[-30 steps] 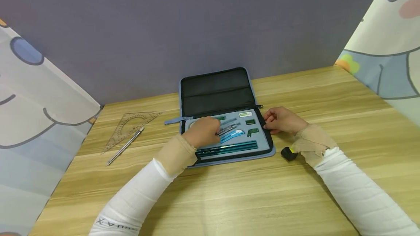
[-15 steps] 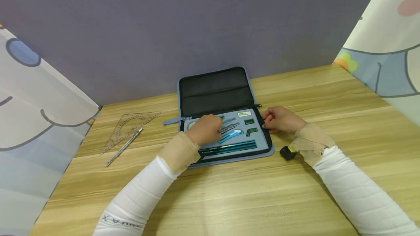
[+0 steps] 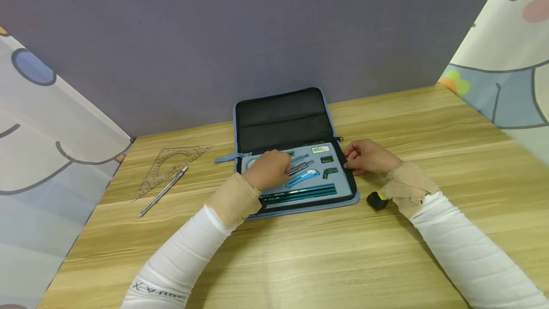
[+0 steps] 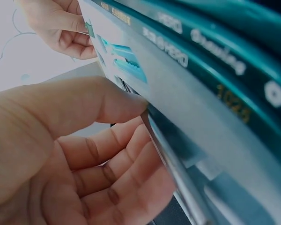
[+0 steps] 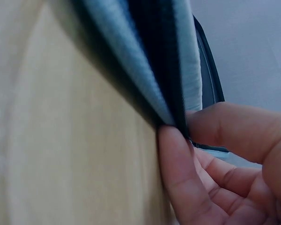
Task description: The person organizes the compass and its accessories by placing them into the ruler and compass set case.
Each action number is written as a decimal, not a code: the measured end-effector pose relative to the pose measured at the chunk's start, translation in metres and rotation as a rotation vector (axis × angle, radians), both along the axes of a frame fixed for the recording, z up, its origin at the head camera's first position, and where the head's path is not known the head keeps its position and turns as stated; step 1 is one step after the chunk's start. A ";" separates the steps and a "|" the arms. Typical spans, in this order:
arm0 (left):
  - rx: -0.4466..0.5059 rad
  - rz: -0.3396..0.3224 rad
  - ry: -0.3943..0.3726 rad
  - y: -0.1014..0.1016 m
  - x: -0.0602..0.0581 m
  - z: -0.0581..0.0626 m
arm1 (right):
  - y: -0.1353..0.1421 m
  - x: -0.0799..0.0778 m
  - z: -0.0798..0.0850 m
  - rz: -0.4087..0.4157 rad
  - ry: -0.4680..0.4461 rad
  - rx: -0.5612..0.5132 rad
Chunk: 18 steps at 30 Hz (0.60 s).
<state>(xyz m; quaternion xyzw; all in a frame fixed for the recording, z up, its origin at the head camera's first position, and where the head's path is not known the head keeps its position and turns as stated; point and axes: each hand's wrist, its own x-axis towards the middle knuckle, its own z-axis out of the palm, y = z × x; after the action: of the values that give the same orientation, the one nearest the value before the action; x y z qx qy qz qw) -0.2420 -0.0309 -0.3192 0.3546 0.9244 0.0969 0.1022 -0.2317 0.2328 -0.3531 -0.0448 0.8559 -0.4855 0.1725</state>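
An opened zip case lies on the table, its grey foam tray holding drawing tools. My left hand reaches over the tray and pinches a silver metal compass, thumb against fingers; the compass's left part is hidden under the hand in the head view. In the left wrist view the compass's metal rod runs past the fingers beside a dark slot. At the case's right edge, my right hand pinches the zip border between thumb and forefinger.
The tray also holds a blue cutter, green pencils, a white eraser and small green pieces. A clear set square and a silver pen-like tool lie left. A small black item is by the right wrist.
My left hand has shifted slightly right and up over the tray since one second ago. My right hand keeps its place on the case edge.
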 end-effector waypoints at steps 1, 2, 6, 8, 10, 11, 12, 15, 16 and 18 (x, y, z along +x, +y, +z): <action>0.001 0.001 0.002 0.000 0.000 0.000 | 0.000 0.000 0.000 0.002 0.001 0.001; 0.003 0.004 0.001 0.000 0.000 -0.001 | 0.000 0.000 0.000 0.001 0.001 0.000; 0.014 0.019 -0.010 -0.001 0.000 -0.003 | 0.000 0.000 -0.001 -0.001 0.002 0.004; 0.021 0.026 -0.013 -0.001 0.000 -0.004 | 0.000 0.000 -0.001 -0.003 0.000 0.005; 0.022 0.031 -0.007 -0.002 0.000 -0.004 | 0.000 -0.001 -0.001 -0.002 0.000 0.005; 0.024 0.033 -0.004 -0.002 0.000 -0.004 | 0.000 -0.001 -0.001 -0.001 0.001 0.004; 0.023 0.033 -0.003 -0.002 0.000 -0.005 | 0.000 -0.001 -0.001 -0.001 0.001 0.004; 0.016 0.032 -0.010 -0.001 -0.001 -0.005 | 0.000 0.000 -0.001 -0.001 0.002 0.008; 0.016 0.031 -0.014 0.000 -0.001 -0.005 | 0.000 0.000 -0.001 -0.001 0.002 0.009; 0.015 0.024 -0.020 0.001 0.000 -0.005 | 0.000 0.001 0.000 -0.002 0.002 0.012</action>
<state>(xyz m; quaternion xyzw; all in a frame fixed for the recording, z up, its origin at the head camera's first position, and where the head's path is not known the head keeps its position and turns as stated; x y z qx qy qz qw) -0.2421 -0.0303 -0.3239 0.3433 0.9267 0.1085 0.1078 -0.2310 0.2327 -0.3532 -0.0435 0.8591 -0.4804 0.1714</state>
